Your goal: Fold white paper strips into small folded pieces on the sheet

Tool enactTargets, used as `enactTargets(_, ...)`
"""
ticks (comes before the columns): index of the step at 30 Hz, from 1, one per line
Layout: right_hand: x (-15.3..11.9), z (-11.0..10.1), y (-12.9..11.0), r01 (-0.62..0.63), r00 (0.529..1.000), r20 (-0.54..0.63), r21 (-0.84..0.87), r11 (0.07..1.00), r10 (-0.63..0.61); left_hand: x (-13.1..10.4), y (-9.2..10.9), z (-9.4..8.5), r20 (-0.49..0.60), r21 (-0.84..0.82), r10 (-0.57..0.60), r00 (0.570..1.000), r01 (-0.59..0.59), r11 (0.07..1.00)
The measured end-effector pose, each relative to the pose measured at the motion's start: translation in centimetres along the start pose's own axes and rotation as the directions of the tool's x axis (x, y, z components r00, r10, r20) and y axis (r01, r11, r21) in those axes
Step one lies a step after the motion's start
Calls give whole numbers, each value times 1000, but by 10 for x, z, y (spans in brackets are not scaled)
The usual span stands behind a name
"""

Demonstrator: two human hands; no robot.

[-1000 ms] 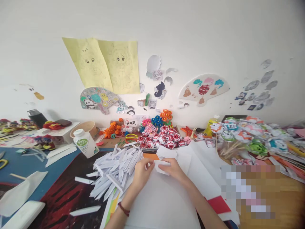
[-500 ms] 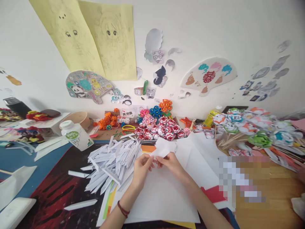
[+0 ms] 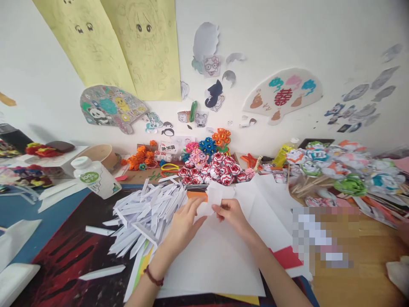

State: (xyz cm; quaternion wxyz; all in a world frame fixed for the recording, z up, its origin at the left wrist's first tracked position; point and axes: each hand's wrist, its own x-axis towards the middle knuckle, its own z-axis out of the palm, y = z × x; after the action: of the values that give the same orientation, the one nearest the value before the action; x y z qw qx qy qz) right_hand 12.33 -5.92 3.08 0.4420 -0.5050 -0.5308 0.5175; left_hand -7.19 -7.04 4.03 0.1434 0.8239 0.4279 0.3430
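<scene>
A small white piece of paper (image 3: 214, 197) is pinched at its lower right between the thumb and fingers of my right hand (image 3: 232, 216). My left hand (image 3: 187, 221) is at the paper's left side, its thumb and fingers apart, not closed on it. Both hands are over a stack of large white sheets (image 3: 220, 260). To the left of my left hand lies a heap of narrow folded white paper strips (image 3: 143, 217). An orange paper (image 3: 196, 195) shows just behind my left fingers.
Red-and-white paper flowers (image 3: 212, 170) stand behind the sheets. A white bottle (image 3: 96, 177) leans at the left rear. On the right are more paper flowers on sticks (image 3: 338, 166), a red paper (image 3: 287, 258) and a wooden surface (image 3: 367, 264). A loose strip (image 3: 102, 272) lies front left.
Half a second ago both hands pinched the paper together. My left fingers have since spread and come away from it, and the paper now stands more upright in my right hand.
</scene>
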Motion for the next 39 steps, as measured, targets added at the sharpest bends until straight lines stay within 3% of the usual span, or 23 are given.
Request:
enactTargets(4,2,-6,2,-8,999,51,-103,995,13,-1,-9,-7,2,261,269,963,-260,930)
enactTargets(8,4,-8,3,13,996,91,-123,992,-1,-2,-13,-10,45,332,380,924,-373,867)
enactTargets(14,4,-6,4,12,989,149,-108,994,4,-3,-12,-11,103,319,365,925,-378,869)
enactTargets(25,2,-3,2,-14,978,208,-74,997,29,0,-12,-13,178,148,287,941,-314,938)
enactTargets(28,2,-3,1,-20,977,209,-73,997,35,0,-11,-13,209,35,255,944,-267,963)
enactTargets(34,2,-2,2,-15,976,215,-57,998,27,0,-5,-14,283,-243,120,952,-50,969)
enactTargets(39,1,-2,0,-7,977,215,19,1000,3,2,4,-5,263,-453,-161,951,269,850)
